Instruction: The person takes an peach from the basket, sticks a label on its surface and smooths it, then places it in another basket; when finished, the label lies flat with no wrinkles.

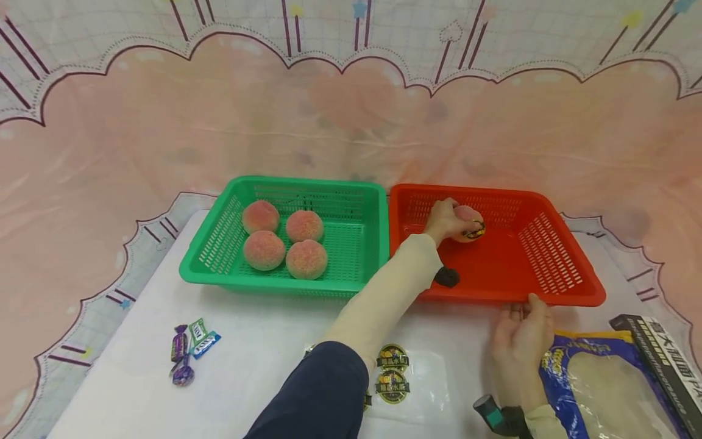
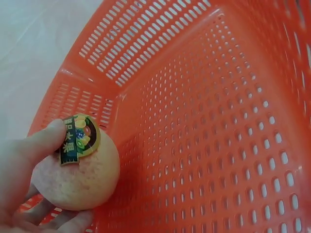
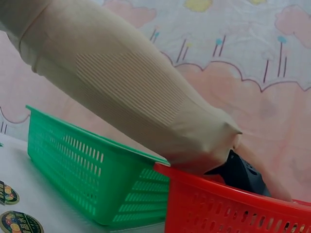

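Note:
In the red basket my left hand grips a pink, fuzzy peach. A black and gold sticker with fruit pictures is on this peach, and the left thumb lies on the sticker's edge. The left fingers go round under the fruit, in the left wrist view. My right hand is relaxed, palm turned up, with its fingertips right at the front rim of the red basket. The right hand holds nothing. Several more peaches lie in the green basket.
Round fruit stickers on a clear sheet lie in front, partly hidden by the left arm. Several wrapped sweets are at the left of the white table. A blue-edged plastic bag and a black box lie on the right.

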### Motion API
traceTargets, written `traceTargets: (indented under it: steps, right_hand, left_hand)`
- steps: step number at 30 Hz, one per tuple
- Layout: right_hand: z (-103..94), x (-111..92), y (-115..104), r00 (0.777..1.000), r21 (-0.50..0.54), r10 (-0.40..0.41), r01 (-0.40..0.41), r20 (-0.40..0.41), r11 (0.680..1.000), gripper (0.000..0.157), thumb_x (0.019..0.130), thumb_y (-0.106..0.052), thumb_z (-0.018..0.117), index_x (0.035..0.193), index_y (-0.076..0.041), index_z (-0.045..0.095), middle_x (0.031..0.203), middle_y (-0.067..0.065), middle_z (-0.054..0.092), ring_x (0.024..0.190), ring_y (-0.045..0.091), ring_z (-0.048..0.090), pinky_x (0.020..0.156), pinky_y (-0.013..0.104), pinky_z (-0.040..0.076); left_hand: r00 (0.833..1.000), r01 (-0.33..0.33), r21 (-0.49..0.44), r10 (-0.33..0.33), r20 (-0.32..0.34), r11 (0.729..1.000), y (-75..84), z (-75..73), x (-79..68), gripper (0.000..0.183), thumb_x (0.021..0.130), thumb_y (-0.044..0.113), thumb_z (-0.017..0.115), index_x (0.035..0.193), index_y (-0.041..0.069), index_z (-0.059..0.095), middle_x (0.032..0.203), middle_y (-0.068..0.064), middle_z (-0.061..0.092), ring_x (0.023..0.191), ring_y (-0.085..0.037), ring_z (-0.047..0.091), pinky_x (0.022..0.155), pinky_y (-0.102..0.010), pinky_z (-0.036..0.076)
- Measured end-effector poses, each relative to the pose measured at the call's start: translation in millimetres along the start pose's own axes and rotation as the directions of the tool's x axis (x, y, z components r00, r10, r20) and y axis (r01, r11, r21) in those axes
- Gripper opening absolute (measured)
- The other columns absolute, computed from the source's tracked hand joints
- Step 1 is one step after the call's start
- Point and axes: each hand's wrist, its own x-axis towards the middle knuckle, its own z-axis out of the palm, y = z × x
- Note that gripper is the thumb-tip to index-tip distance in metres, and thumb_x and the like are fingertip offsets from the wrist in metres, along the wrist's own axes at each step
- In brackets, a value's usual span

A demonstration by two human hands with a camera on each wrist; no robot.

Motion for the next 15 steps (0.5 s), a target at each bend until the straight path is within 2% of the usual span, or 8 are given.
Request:
traceTargets:
  steps: [6, 9, 15]
  right_hand:
    - [-1.3, -1, 3, 1.0, -0.007, 0.018, -0.018, 0.011, 1.0, 0.035, 0.083, 0.002, 0.055, 0.115, -0.009, 0.045, 0.116, 0.0, 0.048, 0.11, 0.015, 0.041, 0.107, 0.025, 0.026]
    - [-1.3, -2, 4, 1.0, -0.007, 0.024, -0.024, 0.012, 1.0, 0.036, 0.083, 0.002, 0.055, 0.116, -0.01, 0.045, 0.117, 0.0, 0.048, 0.112, 0.014, 0.041, 0.106, 0.024, 0.027]
    - [-0.4, -1, 2, 0.998, 0.015, 0.055, -0.055, 0.01, 0.998, 0.037, 0.084, 0.001, 0.055, 0.117, -0.012, 0.045, 0.119, -0.001, 0.048, 0.113, 0.014, 0.041, 0.105, 0.024, 0.028]
  left_hand:
    - [1.0, 0.014, 0.002, -0.014, 0.027, 1.0, -8.8, 1.4, -1.2, 0.059, 0.067, 0.037, 0.075, 0.114, 0.015, 0.049, 0.113, -0.002, 0.048, 0.099, -0.016, 0.05, 0.079, -0.025, 0.048]
    - [0.999, 0.016, -0.028, -0.015, 0.028, 0.999, -11.8, 1.9, -1.2, 0.057, 0.066, 0.036, 0.076, 0.111, 0.015, 0.048, 0.111, -0.003, 0.046, 0.095, -0.017, 0.051, 0.079, -0.025, 0.049]
    - [0.999, 0.048, -0.06, -0.046, 0.025, 0.997, -8.1, 3.2, -2.1, 0.056, 0.067, 0.032, 0.076, 0.112, 0.015, 0.048, 0.111, -0.004, 0.049, 0.096, -0.017, 0.052, 0.08, -0.027, 0.049]
